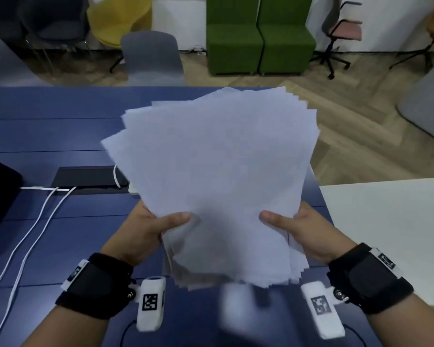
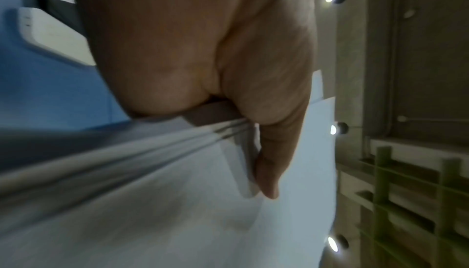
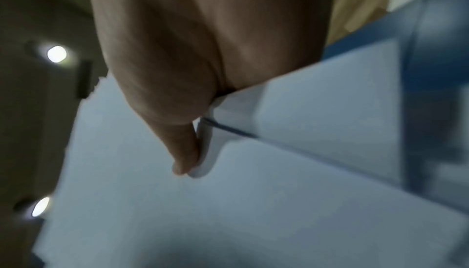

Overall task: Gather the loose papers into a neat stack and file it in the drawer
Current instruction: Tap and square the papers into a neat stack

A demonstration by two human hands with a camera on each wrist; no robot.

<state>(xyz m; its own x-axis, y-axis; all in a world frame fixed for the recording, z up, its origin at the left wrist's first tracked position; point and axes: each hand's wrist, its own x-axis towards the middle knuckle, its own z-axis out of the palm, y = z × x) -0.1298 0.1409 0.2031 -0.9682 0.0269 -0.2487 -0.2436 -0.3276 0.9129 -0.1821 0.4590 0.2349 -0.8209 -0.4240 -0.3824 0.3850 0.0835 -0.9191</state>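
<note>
One sheaf of white papers point(image 1: 218, 176) is held up above the blue desk point(image 1: 48, 121), and its sheets are too many and too closely overlapped to count; their corners fan out in small steps along the far right edge and again at the near edge. Two hands hold it. The left hand point(image 1: 145, 231) grips the near left side with its thumb lying across the top sheet, and the right hand point(image 1: 293, 226) grips the near right side the same way (the fingers of both are under the paper, hidden from the head view). The left wrist view shows the left thumb point(image 2: 269, 172) pressing down on the layered edges, and the right wrist view shows the right thumb point(image 3: 185, 148) on the top sheet.

The sheaf's long axis runs away from the person, its far end tipped up and leaning slightly to the right.

On the desk lie two white cables point(image 1: 35, 221) leading to one black inset panel point(image 1: 90, 176). A white surface point(image 1: 386, 221) adjoins the desk on the right. Beyond stand two green upholstered seats point(image 1: 258, 41), one grey chair point(image 1: 150, 58), a yellow chair point(image 1: 120, 18) and a pink-seated office chair point(image 1: 341, 28) on a wooden floor point(image 1: 348, 136).
</note>
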